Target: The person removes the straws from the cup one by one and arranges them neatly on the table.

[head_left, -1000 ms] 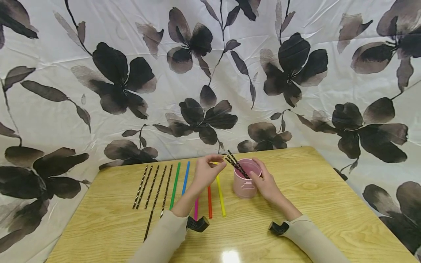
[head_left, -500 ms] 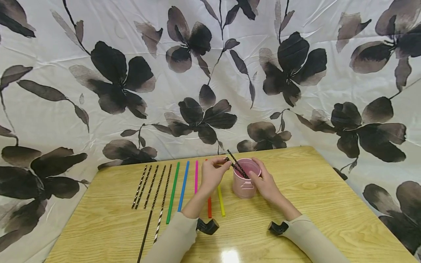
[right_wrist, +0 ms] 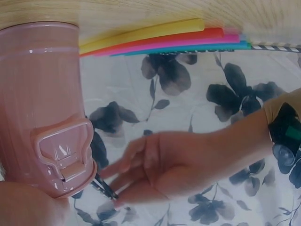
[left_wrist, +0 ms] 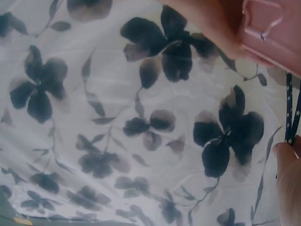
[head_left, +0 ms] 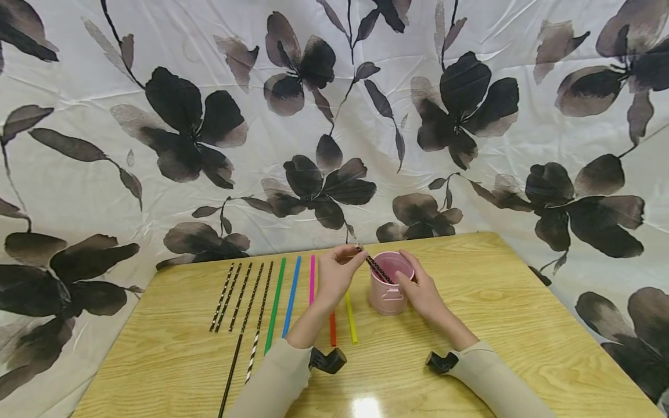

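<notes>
A pink cup (head_left: pixel 388 290) stands on the wooden table (head_left: pixel 502 302) with dark dotted straws (head_left: pixel 377 268) leaning out of it to the left. My left hand (head_left: pixel 359 255) pinches the top ends of those straws just left of the rim. My right hand (head_left: pixel 406 283) grips the cup's right side, thumb near the rim. The right wrist view shows the cup (right_wrist: pixel 42 108) close up, with the left hand (right_wrist: pixel 174 165) pinching the straws (right_wrist: pixel 106 188) beside it. In the left wrist view the straws (left_wrist: pixel 291 108) run from a fingertip (left_wrist: pixel 288 174) up to the cup (left_wrist: pixel 277 33).
Left of the cup, straws lie in a row on the table: several dark dotted ones (head_left: pixel 240 296), then green (head_left: pixel 275 302), blue (head_left: pixel 291 293), pink (head_left: pixel 312 278), red (head_left: pixel 333 328) and yellow (head_left: pixel 351 325). A striped straw (head_left: pixel 253 354) and a black one (head_left: pixel 230 371) lie nearer. Flowered cloth (head_left: pixel 313 116) hangs behind.
My left hand has moved right to the cup and taken the tops of the dark straws. The straw that stuck out higher is now gathered with the others. The right hand stays on the cup.
</notes>
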Demonstrator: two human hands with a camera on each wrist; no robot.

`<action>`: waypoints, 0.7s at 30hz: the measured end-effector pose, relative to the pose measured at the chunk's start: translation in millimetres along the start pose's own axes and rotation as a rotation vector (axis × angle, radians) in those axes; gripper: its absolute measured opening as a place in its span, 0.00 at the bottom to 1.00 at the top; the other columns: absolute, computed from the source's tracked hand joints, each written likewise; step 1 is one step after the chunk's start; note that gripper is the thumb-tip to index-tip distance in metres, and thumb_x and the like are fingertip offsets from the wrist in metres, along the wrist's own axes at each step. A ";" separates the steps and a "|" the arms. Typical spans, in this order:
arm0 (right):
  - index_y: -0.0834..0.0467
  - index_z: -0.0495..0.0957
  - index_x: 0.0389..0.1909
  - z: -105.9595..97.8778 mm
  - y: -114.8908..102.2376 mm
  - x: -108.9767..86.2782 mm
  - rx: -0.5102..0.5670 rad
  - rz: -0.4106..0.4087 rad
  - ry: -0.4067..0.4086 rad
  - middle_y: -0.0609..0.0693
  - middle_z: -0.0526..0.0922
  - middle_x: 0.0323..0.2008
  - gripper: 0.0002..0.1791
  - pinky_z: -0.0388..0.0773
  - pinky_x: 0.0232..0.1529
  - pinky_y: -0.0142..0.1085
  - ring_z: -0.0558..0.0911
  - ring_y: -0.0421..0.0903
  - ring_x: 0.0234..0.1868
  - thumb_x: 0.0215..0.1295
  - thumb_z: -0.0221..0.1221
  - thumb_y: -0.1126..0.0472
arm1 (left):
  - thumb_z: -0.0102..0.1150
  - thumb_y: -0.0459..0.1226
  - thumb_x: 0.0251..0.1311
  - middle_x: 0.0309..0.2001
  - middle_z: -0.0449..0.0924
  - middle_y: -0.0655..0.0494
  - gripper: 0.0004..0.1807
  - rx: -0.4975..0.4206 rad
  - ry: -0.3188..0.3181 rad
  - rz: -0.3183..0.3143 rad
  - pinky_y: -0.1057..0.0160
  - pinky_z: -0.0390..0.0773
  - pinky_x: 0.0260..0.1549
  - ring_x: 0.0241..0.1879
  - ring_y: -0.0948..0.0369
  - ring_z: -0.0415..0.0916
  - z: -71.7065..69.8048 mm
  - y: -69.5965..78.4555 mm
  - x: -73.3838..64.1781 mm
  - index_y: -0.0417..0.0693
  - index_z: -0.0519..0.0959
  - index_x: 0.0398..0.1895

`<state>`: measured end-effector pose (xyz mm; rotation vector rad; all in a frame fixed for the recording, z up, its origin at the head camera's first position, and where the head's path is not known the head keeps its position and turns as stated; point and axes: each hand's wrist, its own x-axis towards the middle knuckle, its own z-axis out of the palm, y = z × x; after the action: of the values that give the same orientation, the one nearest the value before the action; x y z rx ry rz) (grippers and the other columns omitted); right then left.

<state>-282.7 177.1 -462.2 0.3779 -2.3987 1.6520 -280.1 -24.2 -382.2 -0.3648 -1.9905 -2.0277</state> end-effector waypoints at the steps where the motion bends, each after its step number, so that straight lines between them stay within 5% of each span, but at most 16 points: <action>1: 0.40 0.57 0.62 0.2 -0.1 0.0 0.005 0.000 0.000 0.53 0.70 0.53 0.27 0.68 0.48 0.44 0.71 0.47 0.51 0.62 0.51 0.48 | 0.63 0.31 0.47 0.32 0.80 0.45 0.10 -0.003 0.000 0.011 0.64 0.77 0.32 0.30 0.57 0.79 -1.1 2.7 0.4 0.32 0.79 0.32; 10: 0.41 0.57 0.62 0.3 -1.6 -0.7 -0.017 0.012 -0.002 0.54 0.71 0.51 0.27 0.69 0.47 0.45 0.72 0.48 0.49 0.62 0.50 0.48 | 0.64 0.31 0.47 0.29 0.81 0.48 0.08 0.002 -0.002 0.112 0.64 0.77 0.31 0.29 0.61 0.78 -17.4 29.0 3.4 0.33 0.80 0.31; 21: 0.45 0.56 0.63 2.1 1.4 0.3 -0.035 -0.015 0.003 0.53 0.71 0.52 0.27 0.70 0.46 0.44 0.72 0.48 0.49 0.64 0.49 0.49 | 0.63 0.32 0.48 0.31 0.80 0.49 0.10 -0.166 -0.026 0.184 0.62 0.77 0.34 0.31 0.58 0.77 -49.5 53.5 5.6 0.35 0.79 0.34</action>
<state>-283.5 175.6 -464.1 0.3863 -2.4135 1.6012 -265.1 -74.7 -331.5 -0.5901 -1.7364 -2.0835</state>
